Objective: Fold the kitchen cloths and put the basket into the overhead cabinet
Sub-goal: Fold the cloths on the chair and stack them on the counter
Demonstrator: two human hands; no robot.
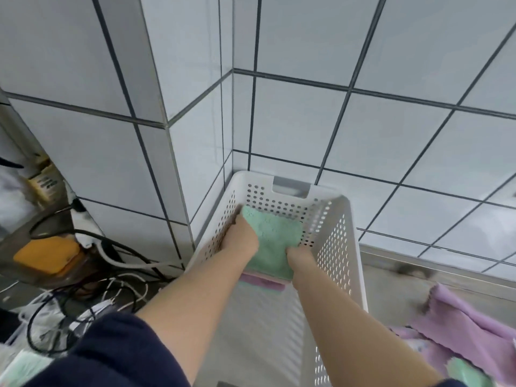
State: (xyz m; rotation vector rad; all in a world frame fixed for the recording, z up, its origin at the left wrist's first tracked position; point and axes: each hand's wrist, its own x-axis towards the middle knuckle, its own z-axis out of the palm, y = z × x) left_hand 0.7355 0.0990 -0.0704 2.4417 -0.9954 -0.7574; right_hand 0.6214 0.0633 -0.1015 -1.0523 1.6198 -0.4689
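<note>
A white perforated plastic basket (339,247) stands on the counter in the tiled corner. Both my arms reach down into it. My left hand (240,233) and my right hand (300,254) grip a folded green cloth (272,241) at its left and right edges, low inside the basket's far end. Under the green cloth lies a folded pink cloth (262,282), only its near edge showing. My fingers are hidden beneath the green cloth.
Loose purple cloths (460,322) lie on the steel counter at the right, with a green cloth (469,375) at the bottom right. Tangled cables (111,286) and an orange object (47,256) sit at the left. Tiled walls enclose the corner.
</note>
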